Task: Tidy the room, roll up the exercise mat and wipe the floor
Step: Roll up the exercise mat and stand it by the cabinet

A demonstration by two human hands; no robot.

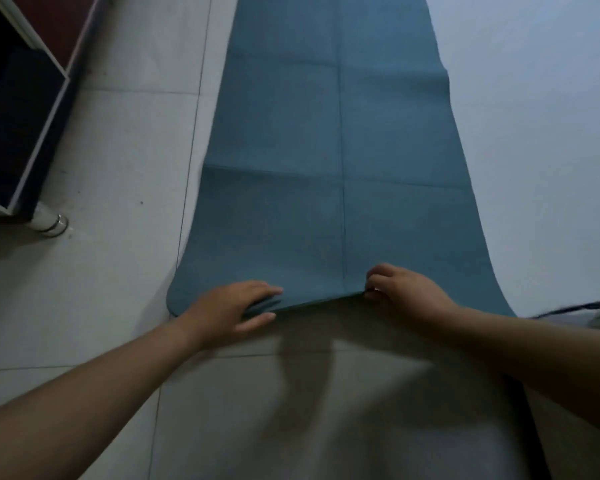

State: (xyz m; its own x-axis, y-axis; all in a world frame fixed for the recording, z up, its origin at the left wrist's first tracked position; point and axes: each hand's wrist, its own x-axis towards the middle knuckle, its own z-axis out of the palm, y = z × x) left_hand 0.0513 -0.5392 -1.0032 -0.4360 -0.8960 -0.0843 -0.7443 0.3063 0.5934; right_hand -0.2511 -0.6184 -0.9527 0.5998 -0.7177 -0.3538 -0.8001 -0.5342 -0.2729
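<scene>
head view: exercise mat [326, 150], blue-green, lies unrolled and flat on the tiled floor [118, 150], running lengthwise away from the camera. fold creases cross its surface, one along the centre line and others across the width. the near edge is slightly raised off the floor between the two hands.

left hand [222, 306]: holds the near edge left of centre, the nearly straight fingers [264, 289] lying on top of the mat and the thumb under the edge.

right hand [402, 292]: placed right of the centre crease, fingers curled, pinching the near edge at the fingertips.

both forearms are bare and reach in from the lower corners.

cabinet [18, 109]: dark panels with white edges, at upper left, well apart from the mat. its white leg [49, 221] with a metal ring stands on the floor.
</scene>
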